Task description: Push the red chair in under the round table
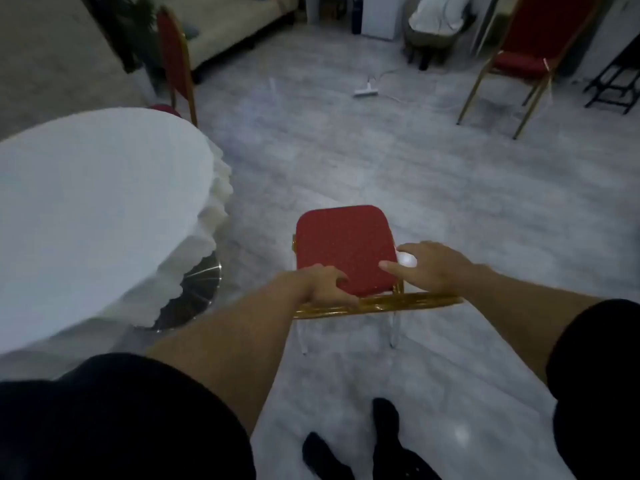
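Two hands of mine are out in front of me at the red chair point(343, 249), which stands on the grey floor point(346, 150) with its seat facing away from me. My left hand point(323, 285) is curled around the gold top rail point(377, 304) of the backrest at its left end, fingers wrapped over the front edge and closed on the rail. My right hand point(433, 266) lies flatter toward the right end of that rail, fingers spread and reaching forward over the back corner of the red seat; whether it actually grips the rail I cannot tell.

The chair is to the right of the round tabletop point(97, 216), which wears a white cloth with a scalloped edge, and it is well apart from it, not under it. A shiny metal base point(194, 296) shows beneath the cloth. Another red chair point(175, 60) is tucked in at the far side, and a third point(530, 53) stands by itself at the far right.
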